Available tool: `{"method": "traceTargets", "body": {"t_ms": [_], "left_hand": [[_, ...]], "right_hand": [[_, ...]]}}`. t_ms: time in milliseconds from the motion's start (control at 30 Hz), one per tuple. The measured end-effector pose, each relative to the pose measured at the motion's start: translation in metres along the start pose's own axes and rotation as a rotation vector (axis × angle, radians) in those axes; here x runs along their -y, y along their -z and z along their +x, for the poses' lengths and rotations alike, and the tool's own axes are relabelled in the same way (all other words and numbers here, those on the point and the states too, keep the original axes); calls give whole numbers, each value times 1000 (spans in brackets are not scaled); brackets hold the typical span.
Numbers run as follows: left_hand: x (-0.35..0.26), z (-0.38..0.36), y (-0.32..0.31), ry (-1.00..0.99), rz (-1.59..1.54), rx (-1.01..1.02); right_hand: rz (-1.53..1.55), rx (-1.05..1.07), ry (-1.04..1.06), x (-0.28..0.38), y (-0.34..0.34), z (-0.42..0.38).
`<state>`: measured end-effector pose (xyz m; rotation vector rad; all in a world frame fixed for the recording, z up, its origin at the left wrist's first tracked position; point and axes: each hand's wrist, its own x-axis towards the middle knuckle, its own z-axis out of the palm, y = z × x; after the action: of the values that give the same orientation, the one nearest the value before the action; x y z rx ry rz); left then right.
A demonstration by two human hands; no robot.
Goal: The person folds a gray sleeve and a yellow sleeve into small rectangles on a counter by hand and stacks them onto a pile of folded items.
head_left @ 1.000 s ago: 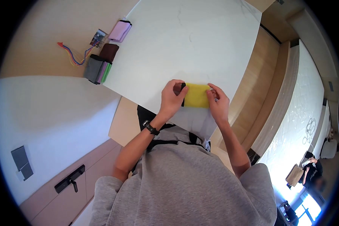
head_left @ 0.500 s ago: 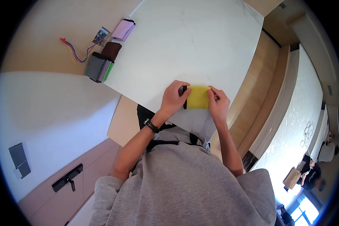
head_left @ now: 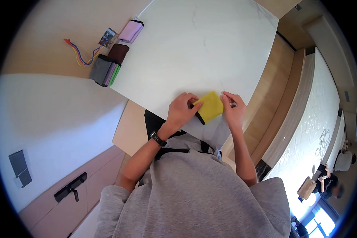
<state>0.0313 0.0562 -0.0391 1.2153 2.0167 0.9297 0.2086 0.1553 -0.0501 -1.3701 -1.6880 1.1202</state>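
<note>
A small folded yellow cloth (head_left: 209, 106) with a black edge is held at its left corner between the thumb and fingers of my left hand (head_left: 181, 109). It is tilted over the near part of the white tabletop (head_left: 194, 55). My right hand (head_left: 235, 109) is just beside the cloth's right edge, apart from it, with its fingers loosely bent and nothing visible in them.
Along the table's left edge sit a folded pink cloth (head_left: 131, 31), a dark maroon one (head_left: 118, 53), a grey one (head_left: 100, 69) and a green one (head_left: 115, 74). Near them are coloured wires (head_left: 83, 59). At far right another person (head_left: 327, 184) stands by a cardboard box (head_left: 306, 188).
The yellow cloth has turned from square to tilted, its black edge swinging down. My right hand has let go and moved slightly right; my left hand still grips it.
</note>
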Motion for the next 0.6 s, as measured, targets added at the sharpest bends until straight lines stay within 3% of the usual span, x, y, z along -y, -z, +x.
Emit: {"method": "traceTargets", "body": {"t_ms": [133,233,300,533,600], "left_hand": [[-10,-8,12,155,84,176],[0,-9,3,46,60,90],[4,-2,-7,-36,-121,3],[-8,11,-11,-1,-235,43],[-8,14,-12,-83,-186,36]], "right_hand": [[-79,8,-39,-11,26,-12],[-229,132,-96,-5,37,-25],[-215,147,-76,-2,34,-32],[-43,72,-41,-7,19,-29],[-16,92,-35,-6,19,-25]]}}
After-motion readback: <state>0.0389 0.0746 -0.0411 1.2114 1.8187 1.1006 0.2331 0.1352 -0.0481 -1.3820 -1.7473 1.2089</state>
